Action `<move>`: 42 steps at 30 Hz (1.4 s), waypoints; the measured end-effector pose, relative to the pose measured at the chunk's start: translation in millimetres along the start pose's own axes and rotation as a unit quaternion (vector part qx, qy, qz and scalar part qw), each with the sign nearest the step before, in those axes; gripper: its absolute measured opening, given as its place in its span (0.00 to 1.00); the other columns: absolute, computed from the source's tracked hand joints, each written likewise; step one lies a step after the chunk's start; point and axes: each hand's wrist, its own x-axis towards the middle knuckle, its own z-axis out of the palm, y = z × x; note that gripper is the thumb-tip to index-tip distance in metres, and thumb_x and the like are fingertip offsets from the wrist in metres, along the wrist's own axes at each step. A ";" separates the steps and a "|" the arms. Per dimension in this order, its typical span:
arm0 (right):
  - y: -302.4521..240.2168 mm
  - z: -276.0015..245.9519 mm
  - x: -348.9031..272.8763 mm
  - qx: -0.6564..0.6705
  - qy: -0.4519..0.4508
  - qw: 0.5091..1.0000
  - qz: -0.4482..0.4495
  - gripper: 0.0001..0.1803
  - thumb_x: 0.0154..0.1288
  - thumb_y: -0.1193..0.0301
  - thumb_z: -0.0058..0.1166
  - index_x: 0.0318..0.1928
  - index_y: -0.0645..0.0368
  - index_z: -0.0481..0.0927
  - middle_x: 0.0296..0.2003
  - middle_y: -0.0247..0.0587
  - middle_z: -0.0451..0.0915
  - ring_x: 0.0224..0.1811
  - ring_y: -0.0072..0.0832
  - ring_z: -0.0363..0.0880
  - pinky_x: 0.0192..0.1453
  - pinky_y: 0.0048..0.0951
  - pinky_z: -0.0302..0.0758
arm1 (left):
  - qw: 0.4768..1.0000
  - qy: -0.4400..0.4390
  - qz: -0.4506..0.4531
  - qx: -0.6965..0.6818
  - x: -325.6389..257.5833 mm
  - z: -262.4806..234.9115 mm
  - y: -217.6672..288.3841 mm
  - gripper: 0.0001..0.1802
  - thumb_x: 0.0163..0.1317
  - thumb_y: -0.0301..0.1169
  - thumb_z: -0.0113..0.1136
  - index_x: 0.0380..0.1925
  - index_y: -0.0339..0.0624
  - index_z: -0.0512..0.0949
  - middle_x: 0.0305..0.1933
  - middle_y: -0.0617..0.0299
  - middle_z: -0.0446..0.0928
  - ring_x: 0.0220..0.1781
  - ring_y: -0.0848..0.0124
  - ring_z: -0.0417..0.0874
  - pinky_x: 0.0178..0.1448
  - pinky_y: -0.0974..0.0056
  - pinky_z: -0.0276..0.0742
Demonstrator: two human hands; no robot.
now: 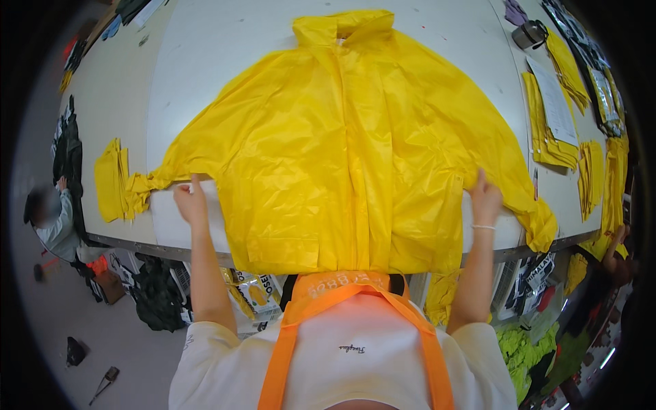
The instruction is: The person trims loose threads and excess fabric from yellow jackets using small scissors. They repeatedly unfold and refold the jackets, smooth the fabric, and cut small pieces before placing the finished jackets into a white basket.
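A yellow raincoat lies spread front side up on the white table, its collar at the far side and its hem at my waist. Its sleeves slope out to both sides; the left cuff is bunched. My left hand is at the lower edge of the left sleeve near the underarm, fingers curled in, one fingertip against the fabric. On the other side my right hand is closed at the right sleeve beside the body panel, its fingertips on the fabric. The exact grip of each hand is partly hidden.
Folded yellow pieces lie at the table's left. More yellow stacks, a white paper sheet and a metal cup are on the right. A pen lies by the right sleeve. Another person is at far left.
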 end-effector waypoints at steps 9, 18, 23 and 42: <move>47.1 48.9 63.6 0.414 0.008 0.909 0.051 0.19 0.59 0.70 0.56 0.48 0.67 0.70 0.44 0.39 0.75 0.42 0.26 0.73 0.44 0.26 0.71 | 0.771 -0.307 -0.099 -0.549 14.3 14.5 53.3 0.28 0.64 0.44 0.49 0.54 0.33 0.65 0.55 0.57 0.70 0.55 0.66 0.71 0.53 0.61 0.72; 30.1 24.1 194.4 0.118 0.160 0.980 -0.028 0.23 0.61 0.67 0.50 0.53 0.66 0.65 0.52 0.54 0.71 0.53 0.46 0.70 0.56 0.35 0.66 | 0.917 0.016 0.088 -0.389 136.0 11.2 63.7 0.28 0.61 0.39 0.55 0.51 0.23 0.66 0.52 0.48 0.71 0.48 0.62 0.75 0.50 0.62 0.70; -13.3 25.1 110.9 -0.011 0.109 0.978 -0.178 0.35 0.63 0.61 0.48 0.62 0.72 0.53 0.62 0.64 0.55 0.65 0.54 0.53 0.68 0.39 0.52 | 0.969 0.048 0.025 -0.239 80.5 12.6 50.1 0.41 0.61 0.47 0.52 0.59 0.21 0.54 0.63 0.37 0.57 0.65 0.49 0.60 0.65 0.58 0.57; -221.6 138.7 -12.7 0.151 -0.094 0.954 -0.241 0.14 0.56 0.65 0.56 0.37 0.64 0.79 0.35 0.49 0.79 0.40 0.42 0.77 0.47 0.35 0.72 | 0.931 -0.208 0.298 0.019 -66.6 109.9 223.6 0.23 0.54 0.49 0.57 0.31 0.37 0.78 0.34 0.53 0.79 0.37 0.60 0.79 0.39 0.59 0.74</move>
